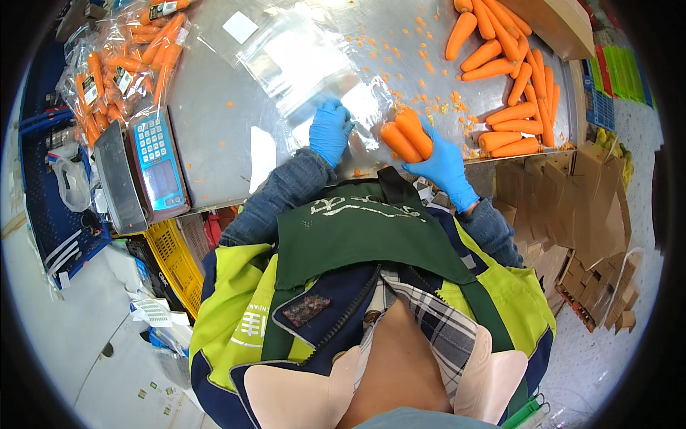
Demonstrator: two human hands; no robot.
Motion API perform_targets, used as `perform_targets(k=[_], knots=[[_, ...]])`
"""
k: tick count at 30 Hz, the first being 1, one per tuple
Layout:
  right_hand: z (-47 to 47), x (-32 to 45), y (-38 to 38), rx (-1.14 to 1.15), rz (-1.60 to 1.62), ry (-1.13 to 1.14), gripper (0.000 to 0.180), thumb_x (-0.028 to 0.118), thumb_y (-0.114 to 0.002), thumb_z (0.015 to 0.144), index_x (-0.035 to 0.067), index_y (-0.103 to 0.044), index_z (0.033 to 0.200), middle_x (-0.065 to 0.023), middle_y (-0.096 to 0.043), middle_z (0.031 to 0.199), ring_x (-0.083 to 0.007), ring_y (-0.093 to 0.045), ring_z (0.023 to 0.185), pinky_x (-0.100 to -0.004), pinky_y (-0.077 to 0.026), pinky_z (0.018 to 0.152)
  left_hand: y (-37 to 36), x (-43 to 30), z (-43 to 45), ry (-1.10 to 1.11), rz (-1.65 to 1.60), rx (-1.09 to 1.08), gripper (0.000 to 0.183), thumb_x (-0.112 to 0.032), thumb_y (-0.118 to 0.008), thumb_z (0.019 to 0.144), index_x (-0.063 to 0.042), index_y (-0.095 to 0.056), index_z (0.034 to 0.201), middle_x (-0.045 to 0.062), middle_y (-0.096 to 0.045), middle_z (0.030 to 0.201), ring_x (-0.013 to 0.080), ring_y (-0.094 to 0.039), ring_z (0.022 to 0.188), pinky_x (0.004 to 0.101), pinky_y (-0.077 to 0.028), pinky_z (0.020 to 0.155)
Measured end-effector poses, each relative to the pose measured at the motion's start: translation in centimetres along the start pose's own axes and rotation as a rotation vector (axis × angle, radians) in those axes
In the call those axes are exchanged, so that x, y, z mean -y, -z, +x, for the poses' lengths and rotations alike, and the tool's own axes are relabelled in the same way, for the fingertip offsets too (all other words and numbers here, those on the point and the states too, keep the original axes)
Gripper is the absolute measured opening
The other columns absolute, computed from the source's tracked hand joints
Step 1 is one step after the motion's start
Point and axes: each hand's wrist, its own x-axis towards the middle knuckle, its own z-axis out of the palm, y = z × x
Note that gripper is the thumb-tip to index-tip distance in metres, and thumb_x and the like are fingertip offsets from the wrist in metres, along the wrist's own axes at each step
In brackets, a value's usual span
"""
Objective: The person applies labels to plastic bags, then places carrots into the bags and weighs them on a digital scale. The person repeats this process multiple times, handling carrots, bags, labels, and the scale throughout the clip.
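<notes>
My left hand [330,131], in a blue glove, has its fingers curled and pinched on the near part of a clear plastic bag [370,104]. The bag lies flat and glossy on the metal table, and glare hides its exact edges. Beside it, a small bunch of carrots [403,138] is gripped in my right hand [444,163], also gloved in blue. The carrots' blunt ends point towards me, just above the near table edge. More clear bags [297,59] lie flat beyond my left hand.
Loose carrots [517,69] are piled at the right, by a cardboard box [557,24]. Bagged carrots [126,64] heap up at the left behind a scale [158,166]. Carrot bits [423,53] litter the metal table [214,118]. Flattened cardboard [568,204] stands below right, a yellow crate [174,263] below left.
</notes>
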Motion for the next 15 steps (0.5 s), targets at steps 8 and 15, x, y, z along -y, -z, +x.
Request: perform_targets(k=[8, 15], knots=[[0.4, 0.5, -0.4, -0.095, -0.029, 0.122, 0.098, 0.029, -0.083, 0.064, 0.022, -0.037, 0.151, -0.0182, -0.069, 0.103, -0.0366, -0.069, 0.087, -0.0421, -0.055, 0.074, 0.0, -1.2, 0.8, -0.03, 0.113, -0.084, 0.021, -0.015, -0.076, 0.073, -0.009, -0.063, 0.088, 0.009, -0.056, 0.101, 0.0306, -0.054, 0.099, 0.0416, -0.047, 0.08], [1.0, -0.3, -0.3, -0.083, -0.021, 0.183, 0.1, 0.026, -0.083, 0.066, 0.024, -0.034, 0.152, -0.0174, -0.068, 0.102, -0.0375, -0.068, 0.085, -0.0429, -0.055, 0.073, 0.7, -2.1, 1.0, -0.079, 0.063, -0.077, 0.018, -0.013, -0.076, 0.073, -0.009, -0.063, 0.084, 0.008, -0.059, 0.091, 0.0308, -0.055, 0.093, 0.0416, -0.048, 0.076]])
